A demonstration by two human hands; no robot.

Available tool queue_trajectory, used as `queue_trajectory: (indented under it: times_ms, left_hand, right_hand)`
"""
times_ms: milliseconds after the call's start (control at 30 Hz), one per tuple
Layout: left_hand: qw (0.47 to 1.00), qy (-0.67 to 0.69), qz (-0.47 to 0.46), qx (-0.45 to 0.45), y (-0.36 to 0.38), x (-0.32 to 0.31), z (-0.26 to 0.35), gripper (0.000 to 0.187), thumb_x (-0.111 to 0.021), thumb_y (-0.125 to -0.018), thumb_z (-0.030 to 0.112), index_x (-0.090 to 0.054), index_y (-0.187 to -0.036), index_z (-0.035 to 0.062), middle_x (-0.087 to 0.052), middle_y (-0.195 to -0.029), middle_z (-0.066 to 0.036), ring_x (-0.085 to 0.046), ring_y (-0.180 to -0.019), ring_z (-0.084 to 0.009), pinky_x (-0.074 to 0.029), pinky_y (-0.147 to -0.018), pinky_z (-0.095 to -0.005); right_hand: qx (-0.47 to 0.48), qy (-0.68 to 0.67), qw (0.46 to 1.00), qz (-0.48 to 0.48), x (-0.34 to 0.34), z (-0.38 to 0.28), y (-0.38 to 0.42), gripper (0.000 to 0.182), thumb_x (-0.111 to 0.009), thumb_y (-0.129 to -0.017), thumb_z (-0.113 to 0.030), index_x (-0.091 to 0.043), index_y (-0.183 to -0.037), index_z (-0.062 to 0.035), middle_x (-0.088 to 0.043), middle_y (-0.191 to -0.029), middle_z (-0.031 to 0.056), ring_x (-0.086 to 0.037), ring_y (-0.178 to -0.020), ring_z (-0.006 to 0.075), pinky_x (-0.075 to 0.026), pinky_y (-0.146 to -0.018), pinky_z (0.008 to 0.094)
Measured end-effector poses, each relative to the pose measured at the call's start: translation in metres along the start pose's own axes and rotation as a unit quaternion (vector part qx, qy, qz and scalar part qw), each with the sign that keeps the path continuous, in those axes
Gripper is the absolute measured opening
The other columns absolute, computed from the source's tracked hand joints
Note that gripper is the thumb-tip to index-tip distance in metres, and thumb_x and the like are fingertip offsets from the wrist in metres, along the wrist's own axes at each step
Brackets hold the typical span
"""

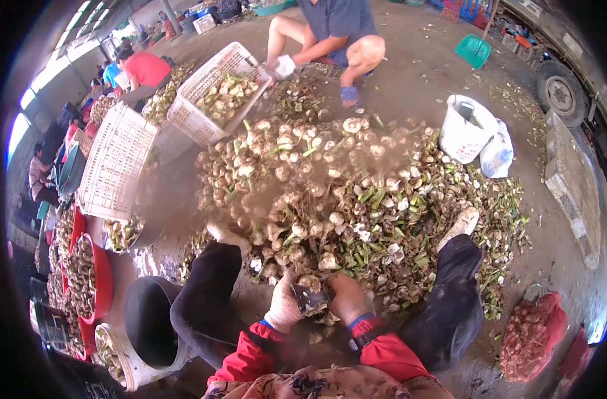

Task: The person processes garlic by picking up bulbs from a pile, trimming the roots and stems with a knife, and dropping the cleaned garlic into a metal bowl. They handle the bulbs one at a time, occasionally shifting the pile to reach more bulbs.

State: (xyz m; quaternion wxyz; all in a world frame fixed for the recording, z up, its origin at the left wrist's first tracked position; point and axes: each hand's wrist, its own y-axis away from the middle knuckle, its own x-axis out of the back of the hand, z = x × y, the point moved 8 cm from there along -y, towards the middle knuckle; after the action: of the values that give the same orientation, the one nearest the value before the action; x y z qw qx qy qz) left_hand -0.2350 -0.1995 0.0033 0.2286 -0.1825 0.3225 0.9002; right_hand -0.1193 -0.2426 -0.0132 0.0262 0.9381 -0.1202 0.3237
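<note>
My left hand (283, 306), in a pale knitted glove, is closed at the near edge of a big heap of garlic (283, 173). A garlic bulb (308, 284) shows at its fingertips. Just to the right, my right hand (348, 299) is closed, its fingers pointing toward the left hand. A dark grey piece (312, 304) with a dull shine lies between the two hands; its kind is not clear. Cut green stalks and loose skins (390, 233) cover the heap's right side.
A white bucket (459, 133) with a plastic bag (497, 156) stands beyond the heap. White crates (117, 159) are at the left, near a dark bucket (150, 319) and red tubs (101, 286). A red net sack (532, 336) lies right. A person (336, 33) squats opposite.
</note>
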Motion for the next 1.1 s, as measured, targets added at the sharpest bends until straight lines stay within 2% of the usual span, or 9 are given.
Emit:
queue_trajectory:
  times_ms: [67, 133, 300, 400, 433, 467, 633, 967, 1100]
  left_hand:
    - [0.98, 0.167, 0.008, 0.11, -0.013, 0.014, -0.033, 0.065, -0.05, -0.084, 0.057, -0.048, -0.123, 0.0053, -0.061, -0.1, -0.012, -0.064, -0.081, -0.0192, -0.054, -0.072, -0.0328]
    - [0.914, 0.329, -0.176, 0.161, -0.026, 0.02, -0.054, 0.057, -0.049, -0.085, 0.053, -0.051, -0.119, 0.007, -0.062, -0.099, -0.01, -0.064, -0.083, -0.022, -0.054, -0.074, -0.0371]
    - [0.982, 0.183, -0.012, 0.031, 0.031, 0.002, 0.021, 0.033, -0.056, -0.086, 0.037, -0.055, -0.104, 0.0092, -0.061, -0.085, -0.004, -0.06, -0.08, -0.0192, -0.051, -0.071, -0.035]
    - [0.917, 0.395, -0.053, 0.0, -0.013, 0.059, 0.01, 0.032, -0.058, -0.086, 0.022, -0.049, -0.112, 0.0059, -0.057, -0.088, -0.004, -0.056, -0.078, -0.0149, -0.049, -0.069, -0.0327]
    - [0.931, 0.358, -0.048, -0.061, -0.021, 0.069, 0.01, 0.029, -0.057, -0.087, 0.021, -0.05, -0.111, 0.0065, -0.056, -0.091, -0.004, -0.055, -0.08, -0.0142, -0.049, -0.071, -0.0338]
    - [0.971, -0.002, 0.032, -0.239, 0.006, 0.04, 0.039, 0.028, -0.055, -0.089, 0.03, -0.053, -0.107, 0.0088, -0.055, -0.09, -0.002, -0.052, -0.079, -0.0152, -0.046, -0.073, -0.0345]
    - [0.967, 0.225, 0.059, -0.107, 0.008, 0.006, 0.015, 0.05, -0.058, -0.081, 0.057, -0.055, -0.105, 0.0134, -0.057, -0.085, 0.002, -0.055, -0.082, -0.0144, -0.046, -0.073, -0.0307]
    - [0.961, 0.267, 0.026, -0.058, 0.01, -0.022, -0.005, 0.052, -0.055, -0.082, 0.055, -0.053, -0.111, 0.0115, -0.06, -0.1, -0.003, -0.058, -0.093, -0.0214, -0.048, -0.082, -0.0398]
    - [0.985, 0.135, -0.083, -0.069, -0.005, 0.004, -0.017, 0.036, -0.053, -0.089, 0.036, -0.05, -0.109, 0.0074, -0.057, -0.102, -0.006, -0.057, -0.095, -0.0224, -0.048, -0.082, -0.0365]
  right_hand:
    - [-0.026, 0.033, 0.998, -0.043, -0.003, 0.005, 0.001, 0.025, -0.067, -0.062, -0.008, -0.062, -0.086, -0.0056, -0.06, -0.093, 0.0149, -0.058, -0.087, 0.0341, -0.046, -0.076, 0.0416]
    - [-0.087, 0.013, 0.996, 0.0, -0.014, 0.046, 0.005, 0.025, -0.067, -0.062, -0.008, -0.062, -0.086, -0.0038, -0.062, -0.094, 0.0162, -0.06, -0.089, 0.0331, -0.047, -0.075, 0.041]
    - [-0.354, -0.103, 0.904, 0.214, 0.014, 0.215, 0.032, 0.014, -0.062, -0.069, -0.001, -0.061, -0.083, -0.0049, -0.061, -0.081, 0.0085, -0.055, -0.065, 0.0212, -0.045, -0.06, 0.0339]
    - [-0.237, -0.165, 0.918, 0.271, 0.019, 0.17, 0.023, 0.014, -0.06, -0.072, 0.003, -0.06, -0.083, -0.0061, -0.059, -0.074, 0.0043, -0.052, -0.055, 0.0145, -0.043, -0.053, 0.0281]
    - [-0.22, -0.108, 0.918, 0.312, 0.018, 0.151, 0.03, 0.018, -0.065, -0.07, -0.007, -0.059, -0.086, -0.0032, -0.063, -0.077, 0.0135, -0.06, -0.071, 0.0301, -0.048, -0.068, 0.0373]
    - [-0.161, -0.115, 0.932, 0.305, 0.053, 0.068, 0.03, 0.022, -0.065, -0.069, -0.004, -0.059, -0.09, -0.0054, -0.062, -0.081, 0.0116, -0.06, -0.074, 0.0256, -0.047, -0.066, 0.0357]
    - [0.036, -0.169, 0.966, 0.192, 0.007, 0.016, 0.028, 0.027, -0.073, -0.06, -0.004, -0.063, -0.085, -0.0069, -0.059, -0.101, 0.0122, -0.059, -0.09, 0.0295, -0.048, -0.079, 0.0366]
    - [-0.072, -0.179, 0.968, 0.162, -0.008, 0.049, 0.02, 0.031, -0.063, -0.064, 0.0, -0.062, -0.095, -0.002, -0.06, -0.094, 0.0165, -0.059, -0.089, 0.034, -0.048, -0.078, 0.0378]
    - [-0.329, -0.521, 0.761, 0.204, -0.061, 0.188, 0.046, 0.018, -0.056, -0.075, 0.0, -0.059, -0.091, -0.0066, -0.06, -0.075, 0.0077, -0.057, -0.068, 0.0287, -0.048, -0.065, 0.0396]
